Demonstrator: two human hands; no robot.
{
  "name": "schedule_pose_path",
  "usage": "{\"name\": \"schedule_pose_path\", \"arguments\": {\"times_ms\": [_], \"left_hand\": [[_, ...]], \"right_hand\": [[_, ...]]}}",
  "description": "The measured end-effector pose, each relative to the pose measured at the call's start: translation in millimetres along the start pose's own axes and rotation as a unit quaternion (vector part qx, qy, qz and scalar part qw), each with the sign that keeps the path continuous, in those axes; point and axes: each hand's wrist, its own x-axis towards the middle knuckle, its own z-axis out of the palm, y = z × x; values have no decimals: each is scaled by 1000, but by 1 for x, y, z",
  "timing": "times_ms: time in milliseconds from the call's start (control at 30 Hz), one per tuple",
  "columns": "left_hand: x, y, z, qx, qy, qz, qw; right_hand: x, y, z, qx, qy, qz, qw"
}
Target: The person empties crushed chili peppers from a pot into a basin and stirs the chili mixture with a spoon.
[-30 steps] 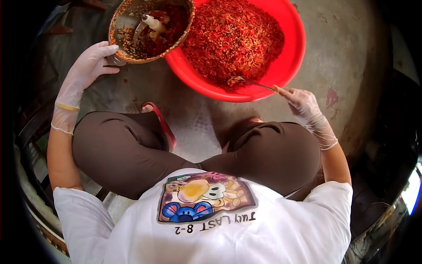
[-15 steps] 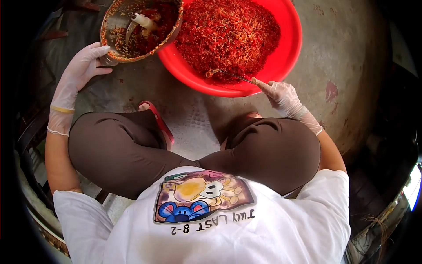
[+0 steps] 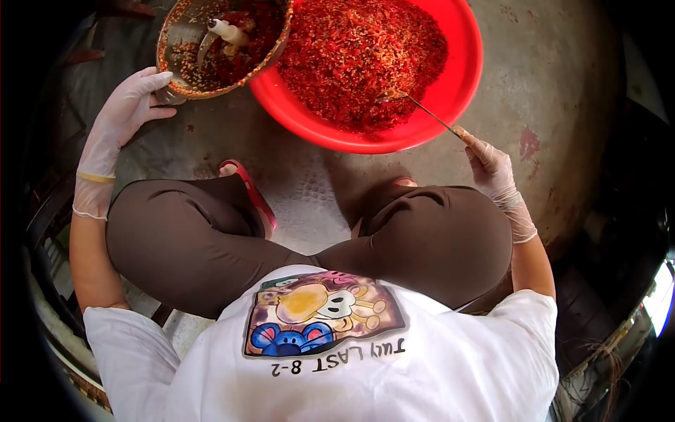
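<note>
My left hand (image 3: pixel 126 109), in a clear glove, grips the near left edge of a metal food processor bowl (image 3: pixel 204 93), thumb at the rim and some fingers spread below. Inside the tilted bowl, a white-hubbed blade (image 3: pixel 228 32) stands amid red paste and pale bits. A red basin (image 3: pixel 465 56) beside it holds a heap of chopped chili mixture (image 3: pixel 358 53). My gloved right hand (image 3: pixel 491 165) is closed around the end of a thin spoon (image 3: pixel 434 118). The spoon's head rests at the heap's near right side, partly coated with the mixture.
The basin stands on a stained concrete floor (image 3: pixel 541 70). My bent knees and a red sandal (image 3: pixel 256 193) are just in front of it. Dark furniture parts (image 3: pixel 53 218) line the left side.
My right hand has moved right and slightly down. The spoon's head has shifted right and up across the heap. My left hand and the bowl have barely moved.
</note>
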Motion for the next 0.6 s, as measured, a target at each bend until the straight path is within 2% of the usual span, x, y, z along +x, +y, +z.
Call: {"name": "schedule_pose_path", "arguments": {"times_ms": [167, 267, 500, 600], "left_hand": [[-1, 1, 2, -8, 1, 2, 1000], [0, 0, 0, -5, -2, 4, 1000], [3, -1, -2, -12, 0, -3, 1000], [2, 0, -2, -11, 4, -7, 1000]], "right_hand": [[-8, 4, 8, -116, -19, 21, 993], [-14, -2, 14, -194, -108, 59, 973], [-8, -18, 7, -197, -162, 73, 964], [-2, -19, 2, -141, -199, 89, 966]]}}
